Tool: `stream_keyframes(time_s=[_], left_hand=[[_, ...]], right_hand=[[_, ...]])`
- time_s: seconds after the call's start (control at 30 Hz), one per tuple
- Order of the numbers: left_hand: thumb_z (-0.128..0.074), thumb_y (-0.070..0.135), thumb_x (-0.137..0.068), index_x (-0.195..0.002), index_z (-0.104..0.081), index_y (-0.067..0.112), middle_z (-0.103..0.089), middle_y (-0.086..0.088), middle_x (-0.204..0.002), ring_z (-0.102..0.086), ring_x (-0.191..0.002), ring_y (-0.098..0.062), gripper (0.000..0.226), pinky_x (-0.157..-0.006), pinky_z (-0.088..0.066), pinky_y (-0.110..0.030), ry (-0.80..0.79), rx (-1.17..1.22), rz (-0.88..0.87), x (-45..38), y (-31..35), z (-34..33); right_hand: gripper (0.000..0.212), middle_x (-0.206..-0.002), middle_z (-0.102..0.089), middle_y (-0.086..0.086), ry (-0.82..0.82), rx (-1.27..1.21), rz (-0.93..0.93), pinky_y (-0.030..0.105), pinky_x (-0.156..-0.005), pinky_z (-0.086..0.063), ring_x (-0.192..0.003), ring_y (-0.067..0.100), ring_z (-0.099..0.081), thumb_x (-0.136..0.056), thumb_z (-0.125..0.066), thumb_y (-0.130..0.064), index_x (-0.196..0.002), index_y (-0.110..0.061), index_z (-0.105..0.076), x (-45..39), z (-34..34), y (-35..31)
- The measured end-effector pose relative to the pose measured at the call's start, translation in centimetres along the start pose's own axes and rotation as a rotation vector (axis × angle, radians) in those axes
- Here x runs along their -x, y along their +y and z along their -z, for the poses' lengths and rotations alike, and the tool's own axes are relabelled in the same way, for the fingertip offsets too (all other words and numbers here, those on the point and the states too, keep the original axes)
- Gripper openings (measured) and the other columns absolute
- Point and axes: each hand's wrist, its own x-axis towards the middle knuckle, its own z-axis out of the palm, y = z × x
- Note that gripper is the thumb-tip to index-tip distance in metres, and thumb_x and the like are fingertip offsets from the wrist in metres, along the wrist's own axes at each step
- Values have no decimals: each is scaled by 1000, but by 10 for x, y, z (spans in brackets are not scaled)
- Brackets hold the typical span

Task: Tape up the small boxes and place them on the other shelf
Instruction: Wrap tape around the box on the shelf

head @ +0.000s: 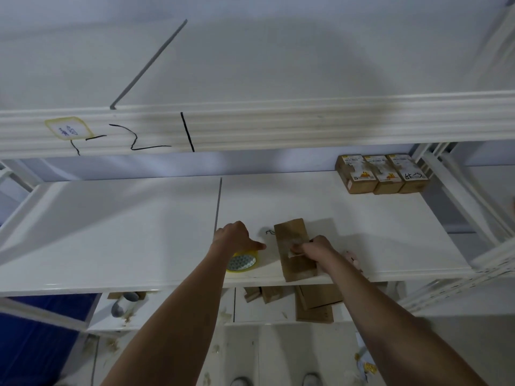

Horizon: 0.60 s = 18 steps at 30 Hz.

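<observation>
Box (294,247) of brown card lies flat near the front edge of the white middle shelf (111,232), long way front to back. Both bare arms reach up from the bottom. The right hand (316,247) rests on top of the box with its fingers curled, pinching something small and pale there; I cannot tell what it is. The left hand (235,238) is at 9 o'clock from the box. It rests on the tape roll (242,261), its fingers bent down over the far side and the thumb pointing at the box. The roll is yellow and lies flat, just beside the box. Something small and pink (353,260) peeks out behind the right wrist. Far back at 1 o'clock, three small brown boxes (381,174) stand side by side, touching, with yellow and white labels too blurry to read. On the upper shelf's front edge (250,126), at 11 o'clock, sits a label (68,131) with blue writing I cannot read, beside black pen lines.
</observation>
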Motion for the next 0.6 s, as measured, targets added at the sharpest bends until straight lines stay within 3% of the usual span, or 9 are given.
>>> stream_keyframes(time_s=[0.27,0.47,0.6], left_hand=[[-68,79,-67,-88,-68,16,-62,1,-84,-58,-83,-22,67,-79,-46,-35,34,-86,-32,-11,6,3],[-67,79,-68,-88,-69,15,-62,0,-84,-61,-88,-24,68,-81,-48,-37,1,-70,-29,-12,8,2],[-68,80,-67,-86,-69,15,-63,0,-81,-59,-83,-23,68,-80,-47,-36,10,-51,-15,-14,8,1]], right_hand=[[35,-96,-66,8,53,-27,2,41,-89,-58,-92,25,-66,-83,-79,-32,-94,-10,-54,-5,-3,9],[44,-105,-67,9,178,176,-14,45,-92,-55,-97,27,-64,-80,-79,-45,-101,-11,-60,-6,-7,2],[44,-102,-67,7,152,121,-2,41,-89,-55,-95,25,-64,-80,-80,-43,-103,-11,-62,-6,-2,6]])
